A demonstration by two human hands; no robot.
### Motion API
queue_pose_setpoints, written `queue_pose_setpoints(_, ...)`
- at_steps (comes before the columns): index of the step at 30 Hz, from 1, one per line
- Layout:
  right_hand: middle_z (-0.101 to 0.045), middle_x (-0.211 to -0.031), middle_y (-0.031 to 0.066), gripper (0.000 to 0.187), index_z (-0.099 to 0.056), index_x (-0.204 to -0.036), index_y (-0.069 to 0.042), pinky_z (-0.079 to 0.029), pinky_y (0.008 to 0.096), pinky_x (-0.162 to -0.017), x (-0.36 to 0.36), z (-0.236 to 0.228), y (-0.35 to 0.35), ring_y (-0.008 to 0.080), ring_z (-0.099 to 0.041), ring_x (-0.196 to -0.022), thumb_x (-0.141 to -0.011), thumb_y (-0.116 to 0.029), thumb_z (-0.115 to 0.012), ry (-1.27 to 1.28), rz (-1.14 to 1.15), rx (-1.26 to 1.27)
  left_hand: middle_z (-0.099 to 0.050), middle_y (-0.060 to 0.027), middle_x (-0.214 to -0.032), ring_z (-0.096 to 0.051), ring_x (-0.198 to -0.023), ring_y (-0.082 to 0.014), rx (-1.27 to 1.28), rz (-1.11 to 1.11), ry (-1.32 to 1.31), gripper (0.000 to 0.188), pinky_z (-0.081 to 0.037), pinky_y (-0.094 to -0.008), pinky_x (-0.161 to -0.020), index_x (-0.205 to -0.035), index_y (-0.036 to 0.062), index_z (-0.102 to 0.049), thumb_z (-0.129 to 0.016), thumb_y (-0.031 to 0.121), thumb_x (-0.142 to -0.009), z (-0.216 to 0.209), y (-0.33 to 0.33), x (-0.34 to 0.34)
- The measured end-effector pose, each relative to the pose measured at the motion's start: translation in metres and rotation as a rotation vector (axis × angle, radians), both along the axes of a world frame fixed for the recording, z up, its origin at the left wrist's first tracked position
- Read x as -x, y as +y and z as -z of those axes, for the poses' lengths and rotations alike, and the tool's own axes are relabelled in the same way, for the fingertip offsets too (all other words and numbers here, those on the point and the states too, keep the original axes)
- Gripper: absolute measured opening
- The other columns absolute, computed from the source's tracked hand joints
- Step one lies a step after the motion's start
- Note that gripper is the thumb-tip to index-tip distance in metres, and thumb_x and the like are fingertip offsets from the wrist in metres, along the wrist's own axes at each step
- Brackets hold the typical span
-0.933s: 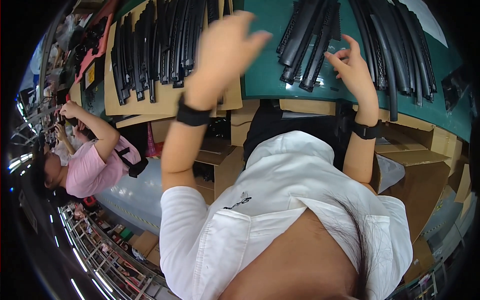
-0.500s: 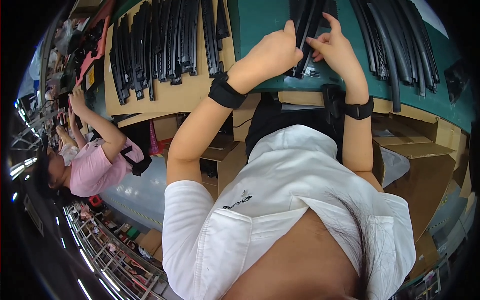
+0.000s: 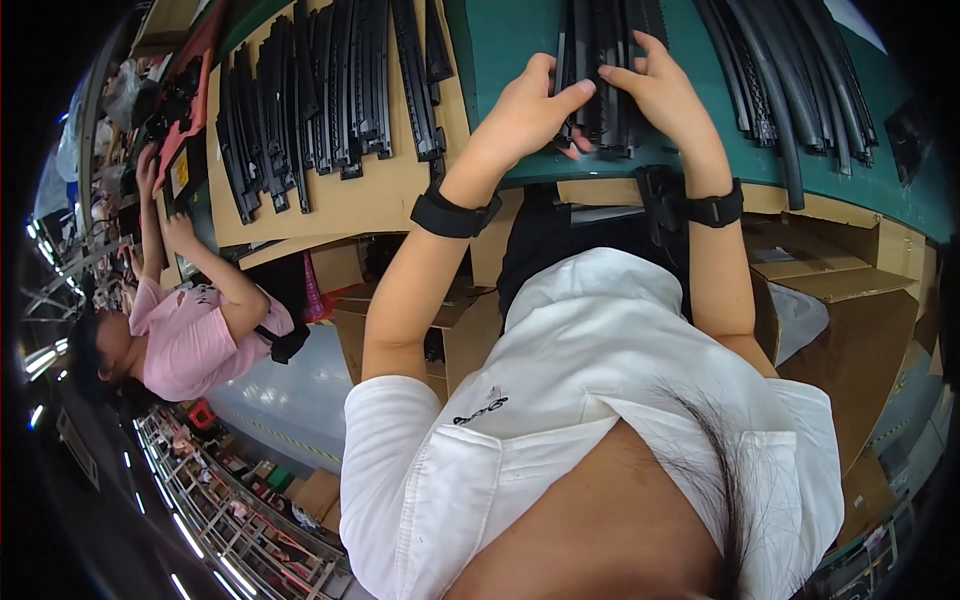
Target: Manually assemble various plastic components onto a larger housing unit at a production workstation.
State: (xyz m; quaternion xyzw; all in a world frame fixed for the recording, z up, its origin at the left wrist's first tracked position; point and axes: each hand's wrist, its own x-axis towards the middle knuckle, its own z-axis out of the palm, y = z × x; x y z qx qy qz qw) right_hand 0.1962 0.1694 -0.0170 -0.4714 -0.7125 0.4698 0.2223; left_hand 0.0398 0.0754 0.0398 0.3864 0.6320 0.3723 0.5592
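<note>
Several long black plastic strips (image 3: 605, 110) lie side by side in front of me, running away toward the upper edge. My left hand (image 3: 525, 115) is closed on their left side, its thumb along the top and a fingertip showing low by the near ends. From the right, my right hand (image 3: 680, 105) grips the strips, thumb on their upper face and fingers along the right side. The tips of some fingers are hidden. Both wrists wear black bands.
More black strips lie in rows on a cardboard sheet (image 3: 240, 205) at left. Curved black strips (image 3: 790, 90) rest on the green table (image 3: 500, 30) at right. Opened cardboard boxes (image 3: 850, 340) stand below the table edge. A person in pink (image 3: 195, 340) works at far left.
My left hand has moved left and turned, its thumb now on the strips. More strips now sit between my hands. The person at left has shifted their arms.
</note>
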Motion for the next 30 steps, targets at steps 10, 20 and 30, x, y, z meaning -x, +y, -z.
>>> queue_pose_setpoints(10, -0.063, -0.099, 0.0068, 0.056, -0.036, -0.133, 0.002, -0.045, 0.0227, -0.069, -0.039, -0.041, -0.003, 0.0083, -0.058, -0.081, -0.089, -0.025, -0.058, 0.424, 0.037, 0.414, -0.060, -0.0093, -0.071, -0.060, -0.054, -0.0140, -0.408, -0.124, 0.588, 0.032, -0.046, -0.0278, -0.044, -0.105, -0.0081, -0.045, -0.053, 0.020, -0.092, -0.007, -0.023, -0.017)
queue_pose_setpoints(20, -0.061, -0.103, 0.0059, 0.039, -0.046, -0.125, 0.000, -0.044, 0.0229, -0.076, 0.001, -0.058, -0.040, 0.0089, -0.057, -0.088, -0.094, -0.023, -0.049, 0.711, 0.249, 0.381, -0.061, -0.0081, -0.074, -0.048, -0.045, -0.0109, -0.074, -0.118, -0.593, 0.036, -0.032, -0.0190, -0.040, -0.106, 0.0031, -0.050, -0.044, 0.037, -0.096, -0.035, -0.032, -0.055)
queue_pose_setpoints(30, -0.062, -0.098, 0.0097, 0.045, -0.044, -0.126, 0.004, -0.045, 0.0241, -0.075, 0.012, -0.056, -0.058, 0.0134, -0.055, -0.085, -0.096, -0.030, -0.045, 0.781, 0.107, 0.304, -0.057, -0.0085, -0.066, -0.053, -0.047, -0.0138, -0.043, -0.100, -0.620, 0.026, -0.038, -0.0221, -0.042, -0.090, 0.0034, -0.050, -0.054, 0.029, -0.092, -0.028, -0.036, -0.064)
